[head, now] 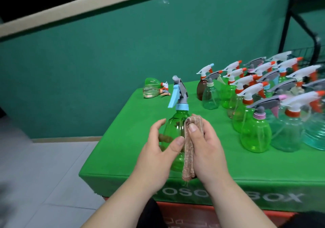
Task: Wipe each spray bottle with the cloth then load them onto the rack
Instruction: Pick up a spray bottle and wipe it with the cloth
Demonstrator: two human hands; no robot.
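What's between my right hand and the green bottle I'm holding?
The cloth: in the head view the right hand holds it, folded, against the bottle, which the left hand grips.

Green spray bottle (175,131), blue collar, upright in my left hand (158,150), folded brownish cloth (189,150) pressed to its side under my right hand (207,148), other bottles (255,132) clustered right.

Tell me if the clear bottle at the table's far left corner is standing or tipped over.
Tipped over. The clear plastic spray bottle lies on its side on the green tablecloth, its trigger head pointing sideways.
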